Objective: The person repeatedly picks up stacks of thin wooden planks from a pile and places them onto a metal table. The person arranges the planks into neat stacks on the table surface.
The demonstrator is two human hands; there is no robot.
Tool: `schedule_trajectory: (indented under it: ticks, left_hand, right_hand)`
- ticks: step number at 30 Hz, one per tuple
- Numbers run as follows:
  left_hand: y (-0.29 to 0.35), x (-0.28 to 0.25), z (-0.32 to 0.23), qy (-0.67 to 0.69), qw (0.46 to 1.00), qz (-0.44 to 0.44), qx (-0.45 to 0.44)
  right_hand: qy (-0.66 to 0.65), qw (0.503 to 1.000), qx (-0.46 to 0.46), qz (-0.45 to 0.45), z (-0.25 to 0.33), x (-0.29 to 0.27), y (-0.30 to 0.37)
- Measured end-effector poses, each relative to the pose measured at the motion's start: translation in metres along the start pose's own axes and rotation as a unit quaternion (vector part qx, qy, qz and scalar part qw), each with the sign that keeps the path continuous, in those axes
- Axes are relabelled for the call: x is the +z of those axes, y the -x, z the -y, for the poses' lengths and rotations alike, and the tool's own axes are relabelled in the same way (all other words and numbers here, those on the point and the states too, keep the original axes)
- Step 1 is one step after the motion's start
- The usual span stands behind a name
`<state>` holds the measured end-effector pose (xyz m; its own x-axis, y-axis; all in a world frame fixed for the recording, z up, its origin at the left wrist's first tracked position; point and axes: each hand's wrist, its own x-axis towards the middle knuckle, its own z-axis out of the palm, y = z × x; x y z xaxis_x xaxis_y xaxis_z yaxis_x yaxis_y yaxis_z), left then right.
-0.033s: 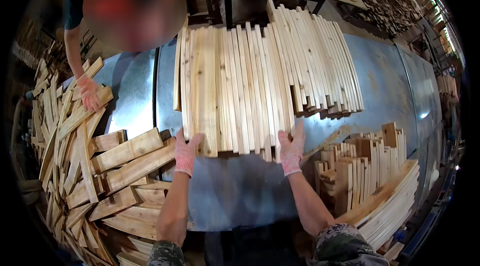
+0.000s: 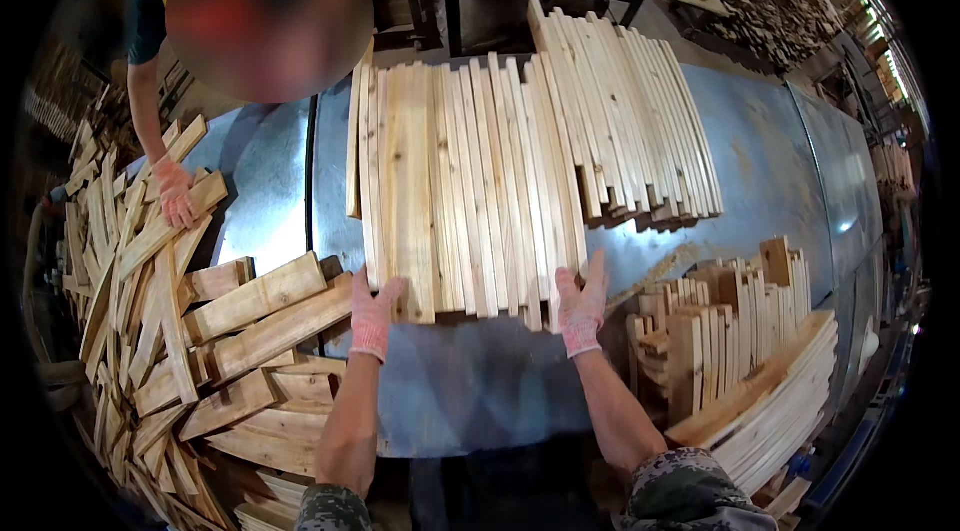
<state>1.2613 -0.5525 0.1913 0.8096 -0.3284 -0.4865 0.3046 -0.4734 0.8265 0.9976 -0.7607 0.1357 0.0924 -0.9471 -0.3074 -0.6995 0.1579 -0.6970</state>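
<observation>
Mid-table, between near and far edges, the row of boards (image 2: pixel 470 191) sits side by side on the metal table (image 2: pixel 460 401), long sides running near-to-far, near ends uneven. Left hand (image 2: pixel 373 316), gloved, is clamped on the row's near left corner, thumb over the near ends; right hand (image 2: pixel 582 311), same glove, has the near right corner, so the row is grasped between the two. Far ends reach the table's far edge; can't tell if they overhang. Second block of boards (image 2: pixel 635 121) is right up against the row's far right side, set further toward the far edge. Open room: bare metal from the row's near ends down to the near edge, plus a clear patch right of the second block toward the right edge. Left of the row, a smaller bare area around the dark table seam (image 2: pixel 312 161). Tighter spots: loose pile of boards (image 2: pixel 255 306) fills the left side, its nearest ends just beside the left hand; short stack (image 2: pixel 740 321) takes the near right corner, sawdust (image 2: pixel 665 269) in the gap behind it. Co-worker's hand (image 2: pixel 177 196) is on the pile's far part; can't tell if gripping.
</observation>
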Motion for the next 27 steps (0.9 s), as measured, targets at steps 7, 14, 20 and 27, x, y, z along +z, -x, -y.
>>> schedule_trajectory:
  ticks: [7,14,20,27]
  left_hand:
    - [0.126,-0.053,0.1,-0.087,0.996,0.005,0.0]
    - [0.225,-0.079,0.15,-0.1,0.995,0.01,-0.016]
    - [0.261,-0.099,0.176,-0.102,0.993,0.056,-0.011]
    - [0.244,-0.032,0.091,-0.523,0.846,0.001,0.103]
  right_hand:
    - [0.04,0.997,0.071,0.0,-0.097,-0.045,0.109]
    - [0.053,0.996,0.072,0.004,-0.18,-0.091,0.192]
    - [0.099,0.987,0.115,0.054,-0.185,-0.123,0.22]
    - [0.073,0.97,0.092,0.213,-0.129,-0.119,0.158]
